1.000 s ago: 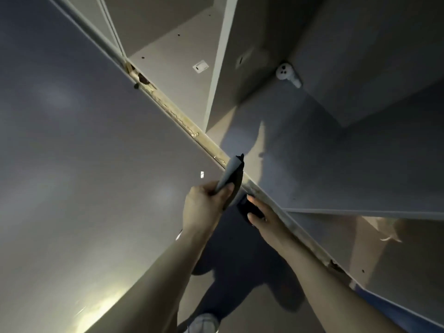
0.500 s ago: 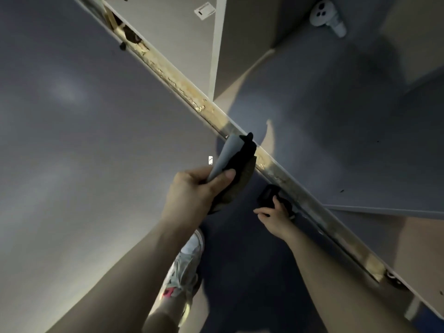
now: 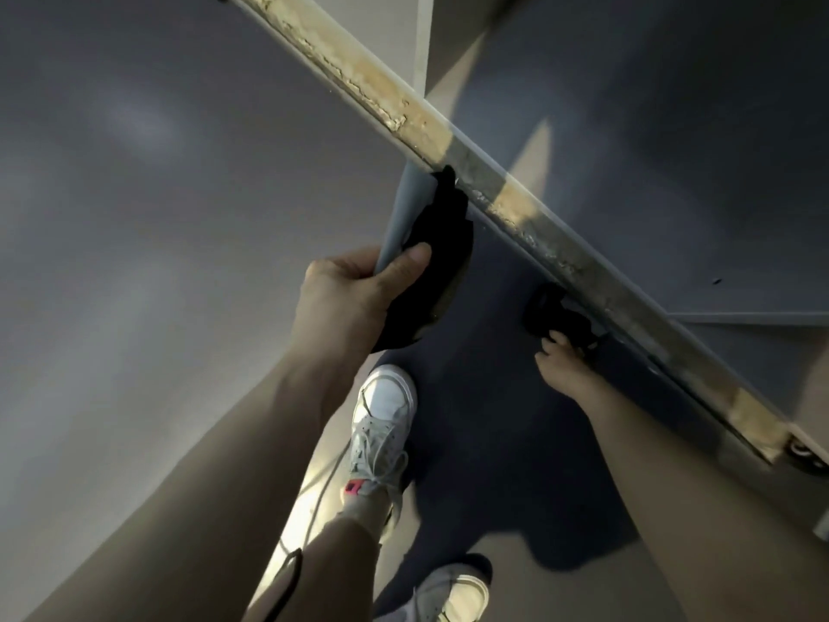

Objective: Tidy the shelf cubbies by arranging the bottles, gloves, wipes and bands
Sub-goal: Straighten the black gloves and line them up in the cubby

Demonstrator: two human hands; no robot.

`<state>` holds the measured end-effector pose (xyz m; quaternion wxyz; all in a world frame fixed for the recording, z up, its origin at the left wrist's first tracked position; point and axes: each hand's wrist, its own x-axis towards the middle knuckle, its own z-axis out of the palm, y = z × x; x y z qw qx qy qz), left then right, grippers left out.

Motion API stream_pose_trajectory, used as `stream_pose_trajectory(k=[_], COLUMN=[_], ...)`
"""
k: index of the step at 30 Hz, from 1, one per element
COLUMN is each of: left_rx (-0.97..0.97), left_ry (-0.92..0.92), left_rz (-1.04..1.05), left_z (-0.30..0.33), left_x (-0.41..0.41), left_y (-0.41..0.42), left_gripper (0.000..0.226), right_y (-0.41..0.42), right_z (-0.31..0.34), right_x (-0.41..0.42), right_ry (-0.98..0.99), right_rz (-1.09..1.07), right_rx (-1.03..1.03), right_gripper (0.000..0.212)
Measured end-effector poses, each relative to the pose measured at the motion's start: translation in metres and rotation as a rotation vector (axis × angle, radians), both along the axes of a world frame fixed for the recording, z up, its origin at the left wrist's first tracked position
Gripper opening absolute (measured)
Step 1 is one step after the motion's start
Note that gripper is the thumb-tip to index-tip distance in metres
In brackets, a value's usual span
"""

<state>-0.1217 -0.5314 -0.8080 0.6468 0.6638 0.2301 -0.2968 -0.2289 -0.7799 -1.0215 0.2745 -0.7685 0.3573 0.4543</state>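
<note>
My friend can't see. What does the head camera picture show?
The left hand grips a black and grey glove while the right hand touches a small black object on the floor beside the worn wooden shelf edge. White sneakers stand below.

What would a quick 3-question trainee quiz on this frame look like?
1. True or false: the left hand grips a flat grey-and-black fabric piece.
2. The right hand reaches for: A) a white bottle B) a small black object on the floor C) a shoe.
3. Fill in: the black object lies beside the shelf's worn ___ edge.

Key: 1 true; 2 B; 3 front.
</note>
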Motion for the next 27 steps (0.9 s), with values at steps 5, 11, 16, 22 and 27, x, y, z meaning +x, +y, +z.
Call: stream_pose_trajectory(k=[5, 11, 16, 22, 27], left_rx=[0.024, 0.055, 0.054, 0.05, 0.013], left_ry=[0.017, 0.002, -0.011, -0.003, -0.063], left_rz=[-0.01, -0.049, -0.089, -0.163, -0.355], left_z=[0.017, 0.085, 0.178, 0.327, 0.457], left_x=[0.005, 0.003, -0.014, -0.039, -0.021], left_y=[-0.004, -0.007, -0.018, -0.025, -0.041], left_gripper=[0.01, 0.008, 0.015, 0.027, 0.03], right_y=[0.02, 0.062, 0.079, 0.084, 0.085], right_z=[0.045, 0.156, 0.299, 0.499, 0.668], right_x=[-0.007, -0.019, -0.045, -0.081, -0.076], right_ry=[0.052, 0.083, -0.056, -0.264, -0.448], right_rz=[-0.176, -0.479, -0.588, -0.623, -0.72], right_rx=[0.112, 0.329, 0.46, 0.41, 0.491], right_gripper=[0.046, 0.036, 0.035, 0.039, 0.035])
